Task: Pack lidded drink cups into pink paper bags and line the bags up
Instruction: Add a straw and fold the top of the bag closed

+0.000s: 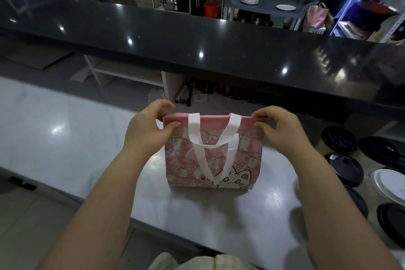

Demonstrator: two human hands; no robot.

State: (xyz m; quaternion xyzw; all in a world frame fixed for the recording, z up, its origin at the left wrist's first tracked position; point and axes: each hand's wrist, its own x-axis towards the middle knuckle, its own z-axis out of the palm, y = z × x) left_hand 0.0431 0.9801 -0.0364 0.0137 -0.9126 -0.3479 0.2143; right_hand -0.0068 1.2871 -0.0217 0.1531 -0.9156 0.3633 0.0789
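Pale counter [65, 138] is being worked on, below a black ledge. The bag [179, 160] is being pinched at its rim: left hand [149, 131] at the 9 o'clock corner, right hand [278, 131] at 3 o'clock. It is being held upright mid-counter, flat, seemingly empty. Light, easily creased paper is being judged best held by rim or handles [194, 131]. Cups [338, 139] are standing apart at 3 o'clock.

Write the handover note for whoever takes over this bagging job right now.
Left hand: pinches the top left corner of the pink bag.
Right hand: pinches its top right corner.
The bag stands upright on the white counter, looks flat and probably empty, with its white handles hanging down the near face.
Lidded cups, mostly with black lids, stand at the far right.
Done: no packed bag in view.
Left: open the bag, load cups, line the bags up.
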